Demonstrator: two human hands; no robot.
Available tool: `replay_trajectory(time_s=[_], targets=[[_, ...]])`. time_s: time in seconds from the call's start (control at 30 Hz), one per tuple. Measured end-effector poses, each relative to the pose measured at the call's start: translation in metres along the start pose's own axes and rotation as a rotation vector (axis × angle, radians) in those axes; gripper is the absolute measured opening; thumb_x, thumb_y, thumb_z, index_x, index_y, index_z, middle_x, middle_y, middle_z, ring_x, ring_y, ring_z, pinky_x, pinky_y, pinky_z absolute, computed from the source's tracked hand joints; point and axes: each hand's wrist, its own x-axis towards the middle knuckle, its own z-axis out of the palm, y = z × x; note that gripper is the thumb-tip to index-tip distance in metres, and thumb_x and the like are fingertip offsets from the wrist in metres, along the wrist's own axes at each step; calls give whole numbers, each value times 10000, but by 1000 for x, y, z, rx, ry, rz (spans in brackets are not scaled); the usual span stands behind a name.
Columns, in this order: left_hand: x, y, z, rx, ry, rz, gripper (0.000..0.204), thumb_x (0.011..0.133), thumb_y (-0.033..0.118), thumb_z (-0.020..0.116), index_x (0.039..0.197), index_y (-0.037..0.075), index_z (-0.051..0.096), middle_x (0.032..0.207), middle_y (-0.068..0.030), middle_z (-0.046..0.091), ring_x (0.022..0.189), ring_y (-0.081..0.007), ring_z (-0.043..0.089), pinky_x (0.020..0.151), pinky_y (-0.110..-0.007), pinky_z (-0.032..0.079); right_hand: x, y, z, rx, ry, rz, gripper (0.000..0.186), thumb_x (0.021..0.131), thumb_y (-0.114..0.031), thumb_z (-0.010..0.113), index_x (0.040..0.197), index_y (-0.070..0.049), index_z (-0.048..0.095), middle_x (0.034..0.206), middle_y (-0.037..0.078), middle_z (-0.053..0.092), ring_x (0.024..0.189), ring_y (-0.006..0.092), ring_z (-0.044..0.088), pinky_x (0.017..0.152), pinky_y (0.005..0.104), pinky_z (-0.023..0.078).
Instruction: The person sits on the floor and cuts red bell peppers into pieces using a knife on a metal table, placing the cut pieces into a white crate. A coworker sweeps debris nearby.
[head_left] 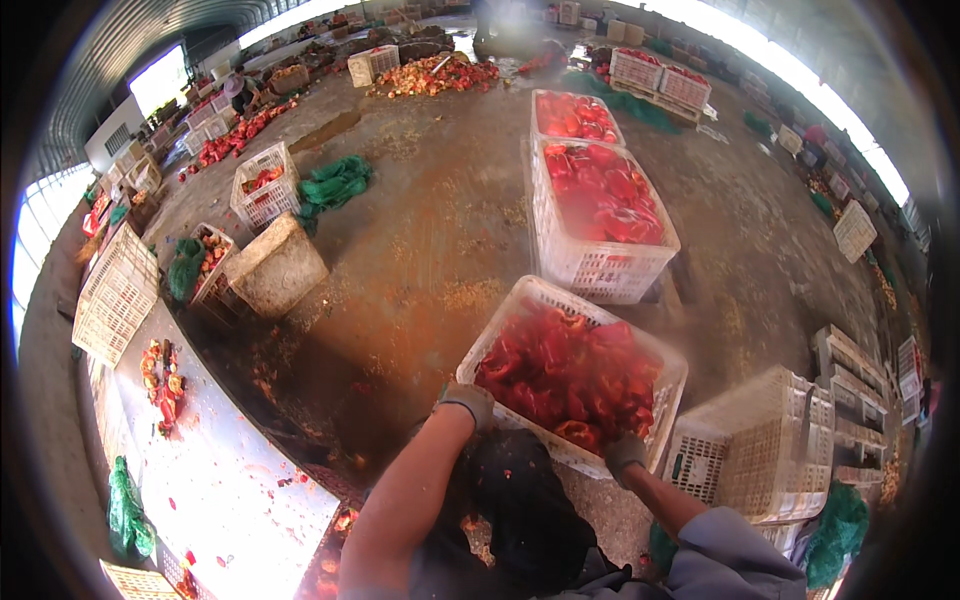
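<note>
A white plastic crate [673,380] full of red peppers [560,365] is held in front of me, above my dark-trousered legs. My gloved left hand [465,403] is closed on its near-left corner. My gloved right hand [628,456] grips the near rim toward the right, its fingertips partly hidden. Beyond it two more crates of red peppers [604,266] stand in a line on the floor.
At left are a steel table [235,480] with pepper scraps, crates [118,290] and green netting [335,183]. At right stand empty crates [760,450] and pallets [848,405]. A worker [240,90] is at the back left, among pepper piles [430,77].
</note>
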Motion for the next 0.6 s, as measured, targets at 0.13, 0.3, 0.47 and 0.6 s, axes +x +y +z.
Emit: replay_trajectory(time_s=[0.13,0.3,0.47,0.6], targets=[[2,-1,1,-9,-2,30,530,906,355,689,1378,131,780,1454,-130,740,1365,-282,700,1140,-452,550,0,-2,-4,0,-35,36,399,920,-293,672,1157,-2,808,1138,308,781,1129,455,760,987,533,603],[8,-3,9,2,32,27,540,906,392,692,1372,134,784,1453,-138,739,1361,-287,702,1133,-458,556,-3,-7,-7,-29,-35,62,383,936,-316,673,1148,-35,821,1137,291,787,1123,449,763,972,539,603],[14,1,4,-10,-11,5,559,901,408,702,1382,134,777,1454,-143,737,1344,-302,713,1129,-461,558,3,11,-3,-138,-54,-82,372,969,-336,665,1172,-69,826,1135,274,793,1120,446,765,968,537,603],[6,0,1,-18,-42,-1,559,901,393,704,1390,130,771,1456,-147,735,1333,-307,719,1127,-468,559,-1,-3,-6,-101,-79,-24,370,970,-328,671,1162,-54,828,1127,282,792,1115,448,767,964,537,607]])
